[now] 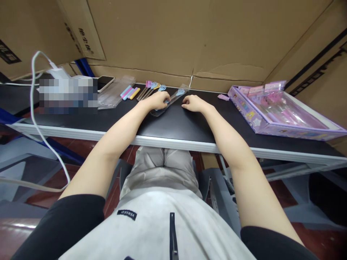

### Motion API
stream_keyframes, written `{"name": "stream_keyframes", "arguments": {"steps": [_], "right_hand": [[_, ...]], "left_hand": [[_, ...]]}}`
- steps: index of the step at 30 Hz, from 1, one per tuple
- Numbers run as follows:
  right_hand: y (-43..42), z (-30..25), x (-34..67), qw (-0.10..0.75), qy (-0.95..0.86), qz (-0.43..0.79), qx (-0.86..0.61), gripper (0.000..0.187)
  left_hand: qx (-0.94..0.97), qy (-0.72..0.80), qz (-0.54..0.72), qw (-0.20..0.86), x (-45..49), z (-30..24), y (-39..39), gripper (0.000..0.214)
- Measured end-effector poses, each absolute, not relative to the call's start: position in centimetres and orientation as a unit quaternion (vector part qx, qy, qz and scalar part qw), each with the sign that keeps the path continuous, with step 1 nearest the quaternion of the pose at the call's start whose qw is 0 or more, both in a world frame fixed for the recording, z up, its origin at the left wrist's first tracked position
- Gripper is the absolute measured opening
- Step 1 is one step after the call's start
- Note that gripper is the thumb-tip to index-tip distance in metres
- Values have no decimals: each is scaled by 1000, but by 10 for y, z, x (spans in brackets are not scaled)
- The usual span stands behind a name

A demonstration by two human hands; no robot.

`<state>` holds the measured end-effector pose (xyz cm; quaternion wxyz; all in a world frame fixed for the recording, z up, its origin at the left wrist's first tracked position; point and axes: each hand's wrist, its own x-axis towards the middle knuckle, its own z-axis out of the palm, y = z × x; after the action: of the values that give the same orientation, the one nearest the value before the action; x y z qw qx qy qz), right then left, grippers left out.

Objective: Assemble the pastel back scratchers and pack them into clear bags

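Observation:
A clear plastic sleeve [160, 111] lies slanted on the black table, with a small back scratcher [180, 92] inside, its light blue claw head towards the far edge. My left hand [162, 100] has its fingers closed on the sleeve's left side, and the handle is partly hidden there. Just right of the sleeve, my right hand [193, 103] is curled with its fingertips drawn in, and I see nothing in it. Several back scratchers [154, 86] with pink, yellow and blue heads lie in a row beyond my left hand. Short coloured handles [130, 92] in blue, pink, purple and yellow lie left of them.
At left are a stack of clear plastic sleeves [114, 97], a phone [105, 83] and a white cable [33, 90] looping over the table edge. A purple display box [271, 122] with packed pink items stands at right. A small pink piece [223, 97] lies beside it. Cardboard walls [173, 39] rise behind.

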<state>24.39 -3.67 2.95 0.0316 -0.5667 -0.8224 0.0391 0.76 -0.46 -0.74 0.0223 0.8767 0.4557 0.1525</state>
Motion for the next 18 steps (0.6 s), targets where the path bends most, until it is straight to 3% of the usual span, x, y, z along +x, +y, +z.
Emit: {"name": "stream_keyframes", "arguments": {"steps": [7,18], "right_hand": [[-37,29,244,36,-816,49,-575,38],[-36,32,247,83,-815,67,-570,30]], "left_hand": [[865,486,123,-5,5,-1,-12,69],[841,521,147,-27,1,-5,-11,34]]}}
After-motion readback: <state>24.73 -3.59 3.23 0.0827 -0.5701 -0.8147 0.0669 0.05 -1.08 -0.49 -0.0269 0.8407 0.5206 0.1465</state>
